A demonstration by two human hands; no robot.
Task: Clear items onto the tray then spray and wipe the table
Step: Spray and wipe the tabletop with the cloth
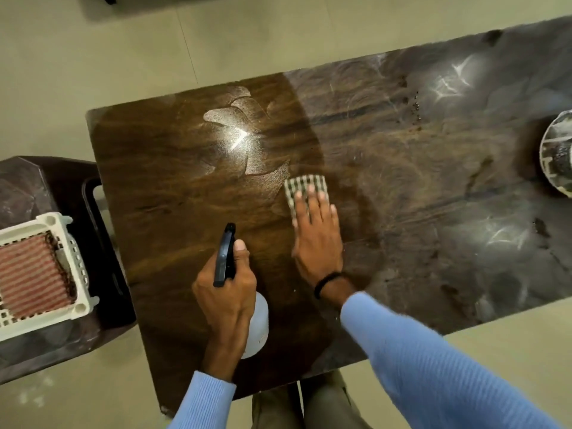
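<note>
Resting on a dark stool (28, 187) at the far left, a white perforated tray (58, 221) contains a red-striped cloth (31, 274). The wooden table (161, 193) stands just beside it.

Left hand (226, 292): fingers are curled round the neck of the spray bottle (258, 323) and the thumb lies along the black trigger head. The nozzle points away from the person, and the translucent body sits under the wrist, above the table's near edge.

A wet sprayed patch (244, 134) shines on the tabletop beyond the nozzle.

Right hand (315, 230): palm down, with the fingers straight and close together, pressing the checked cloth (305, 184) flat against the tabletop beside that patch. The cloth shows beyond the fingertips. A black band (328, 283) circles the wrist.

Dark specks (416, 106) lie further right, and a white dish (557, 150) sits at the right edge, cut off by the frame.
</note>
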